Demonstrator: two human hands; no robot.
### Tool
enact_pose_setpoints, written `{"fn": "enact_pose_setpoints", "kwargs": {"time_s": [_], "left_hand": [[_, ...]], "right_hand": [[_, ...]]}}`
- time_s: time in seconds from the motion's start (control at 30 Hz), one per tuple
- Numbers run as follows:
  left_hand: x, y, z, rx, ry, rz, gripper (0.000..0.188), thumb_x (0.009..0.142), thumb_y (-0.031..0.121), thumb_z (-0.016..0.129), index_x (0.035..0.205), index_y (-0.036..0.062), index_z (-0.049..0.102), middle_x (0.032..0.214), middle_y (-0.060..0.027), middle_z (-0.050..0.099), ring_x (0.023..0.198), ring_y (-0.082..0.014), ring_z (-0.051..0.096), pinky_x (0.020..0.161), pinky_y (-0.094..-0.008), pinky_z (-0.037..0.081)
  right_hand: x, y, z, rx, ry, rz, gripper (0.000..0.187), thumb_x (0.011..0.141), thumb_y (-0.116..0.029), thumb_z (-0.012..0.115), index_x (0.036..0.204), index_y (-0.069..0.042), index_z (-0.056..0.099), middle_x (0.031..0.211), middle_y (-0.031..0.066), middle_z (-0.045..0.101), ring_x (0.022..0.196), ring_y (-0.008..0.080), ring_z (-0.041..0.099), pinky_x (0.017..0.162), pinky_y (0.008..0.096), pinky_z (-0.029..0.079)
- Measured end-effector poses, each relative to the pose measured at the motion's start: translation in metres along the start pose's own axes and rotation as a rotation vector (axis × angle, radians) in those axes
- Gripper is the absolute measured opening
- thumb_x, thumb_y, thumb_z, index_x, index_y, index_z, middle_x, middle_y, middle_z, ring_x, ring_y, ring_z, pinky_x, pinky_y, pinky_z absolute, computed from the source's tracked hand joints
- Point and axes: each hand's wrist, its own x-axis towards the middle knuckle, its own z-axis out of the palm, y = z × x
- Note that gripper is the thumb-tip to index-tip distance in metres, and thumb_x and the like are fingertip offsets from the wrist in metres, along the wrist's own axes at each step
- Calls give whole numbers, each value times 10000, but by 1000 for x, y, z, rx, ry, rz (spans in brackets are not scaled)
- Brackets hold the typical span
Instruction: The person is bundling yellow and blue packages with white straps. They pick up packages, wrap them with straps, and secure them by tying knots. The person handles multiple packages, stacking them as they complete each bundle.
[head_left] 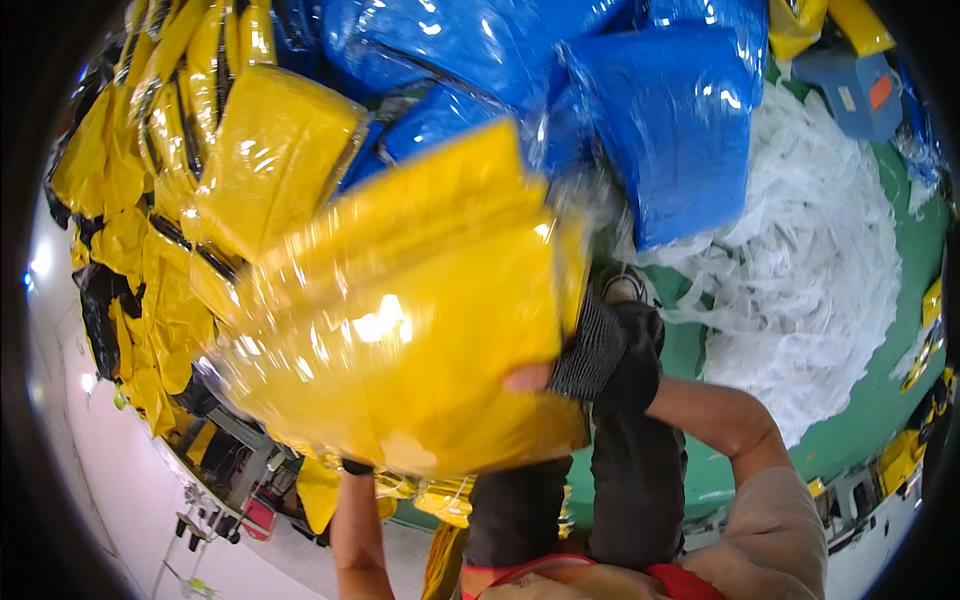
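- As we look down in the head view, we find the yellow packet point(430, 350) at the centre, tilted, partly covering the dark trousers point(637, 450).
- We see the right hand point(590, 350) at the packet's right edge, in a dark glove with the thumb tip exposed.
- We note its grip: the thumb presses on the near face and the fingers close on the edge.
- We see the left forearm point(358, 535) rise to the packet's lower edge, with a dark cuff point(357, 467) at the wrist.
- We cannot tell the state of the left fingers; the packet hides them.
- We observe glossy highlights on the packet and blur along its left part.
- We locate the blue packets point(690, 130) beyond it and the yellow stack point(275, 150) at upper left.
- We locate the white strips point(810, 250) heaped at right on the green floor point(715, 475).
- We see a shoe point(630, 288) just beyond the glove.
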Motion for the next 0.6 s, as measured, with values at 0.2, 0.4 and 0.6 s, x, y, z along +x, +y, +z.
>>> {"fn": "enact_pose_setpoints", "kwargs": {"time_s": [0.2, 0.4, 0.6], "left_hand": [[-120, -172, -45, -1064, -151, -779, 404, 897, 330, 413, 1192, 65, 492, 1193, -125, 527, 1081, -247, 500, 942, -396, 383], [-88, -208, -4, 550, -432, -160, 379, 859, 302, 479, 1150, 62, 522, 1159, -150, 538, 1085, -307, 486, 918, -402, 380], [-38, -90, -5, 511, -612, -327, 605, 762, 226, 657, 1259, 20, 381, 1185, -147, 508, 1138, -286, 445, 968, -380, 336]], "right_hand": [[-67, 82, -1, 175, 25, 315, 609, 612, -254, 819, 1104, -38, 533, 1059, 86, 599, 995, 214, 560, 883, 349, 434], [-55, 122, -15, -305, -126, 313, 535, 697, -442, 710, 1033, -45, 585, 954, 107, 637, 872, 224, 614, 755, 314, 479], [-51, 131, -24, -106, -211, 479, 545, 696, -466, 704, 1040, -58, 597, 939, 93, 646, 840, 216, 618, 737, 306, 475]]}}
